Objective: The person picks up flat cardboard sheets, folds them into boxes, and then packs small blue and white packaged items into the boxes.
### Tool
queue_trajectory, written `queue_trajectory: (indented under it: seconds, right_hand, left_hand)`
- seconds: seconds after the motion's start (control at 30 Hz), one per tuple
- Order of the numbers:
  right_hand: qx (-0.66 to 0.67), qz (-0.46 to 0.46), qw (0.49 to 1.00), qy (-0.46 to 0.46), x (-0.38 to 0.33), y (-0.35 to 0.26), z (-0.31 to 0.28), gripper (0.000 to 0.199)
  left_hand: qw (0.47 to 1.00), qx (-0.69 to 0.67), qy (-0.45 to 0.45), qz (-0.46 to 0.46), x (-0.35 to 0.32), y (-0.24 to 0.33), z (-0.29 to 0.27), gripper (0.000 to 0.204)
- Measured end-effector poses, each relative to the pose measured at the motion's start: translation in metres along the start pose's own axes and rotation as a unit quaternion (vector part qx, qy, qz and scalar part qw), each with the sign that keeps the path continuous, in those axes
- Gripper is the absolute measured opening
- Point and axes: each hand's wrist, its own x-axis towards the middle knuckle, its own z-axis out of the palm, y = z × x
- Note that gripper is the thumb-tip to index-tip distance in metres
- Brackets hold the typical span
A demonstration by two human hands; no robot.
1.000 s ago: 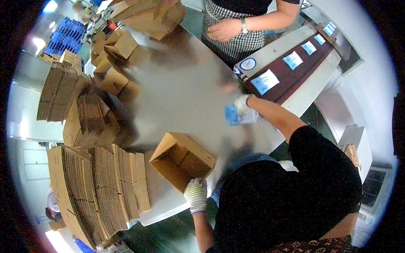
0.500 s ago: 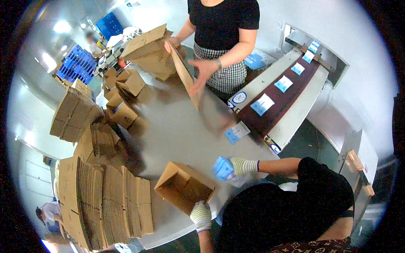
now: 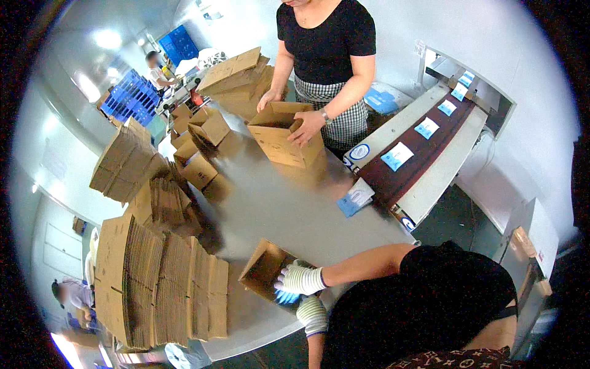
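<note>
An open cardboard box [image 3: 258,270] stands tilted on the grey table [image 3: 258,212] in front of me. At its near edge my left hand [image 3: 312,315], in a striped knit glove, grips the box; its fingertips are partly hidden. My right hand [image 3: 301,279], gloved alike, reaches over the opening with its fingers bent around blue packets [image 3: 286,296]. The packets are partly inside the box, and how many there are is hidden. Beyond the box, two blue-and-white packets [image 3: 355,198] overlap at the table edge by the conveyor's end.
Packets ride in a row on a dark conveyor belt [image 3: 402,175]. Across the table a co-worker in a black shirt [image 3: 332,49] holds an open box [image 3: 286,144]. Flat cardboard stacks [image 3: 166,289] stand on the left, with several open boxes [image 3: 195,166] behind them.
My right hand has moved left with the blue packets, from beside the box into its opening. The co-worker's flat carton is now an open box. Another packet lies at the conveyor's end.
</note>
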Motion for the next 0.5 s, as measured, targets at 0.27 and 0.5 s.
queue_trajectory:
  seconds: [0.27, 0.5]
  right_hand:
    - [0.119, -0.006, 0.959, -0.258, 0.000, 0.011, 0.045, 0.031]
    - [0.025, -0.021, 0.983, -0.181, 0.013, 0.013, 0.063, 0.021]
  left_hand:
    - [1.000, 0.003, 0.011, 0.022, -0.008, 0.007, 0.021, 0.033]
    - [0.999, -0.020, -0.032, 0.012, -0.015, 0.006, 0.008, 0.032]
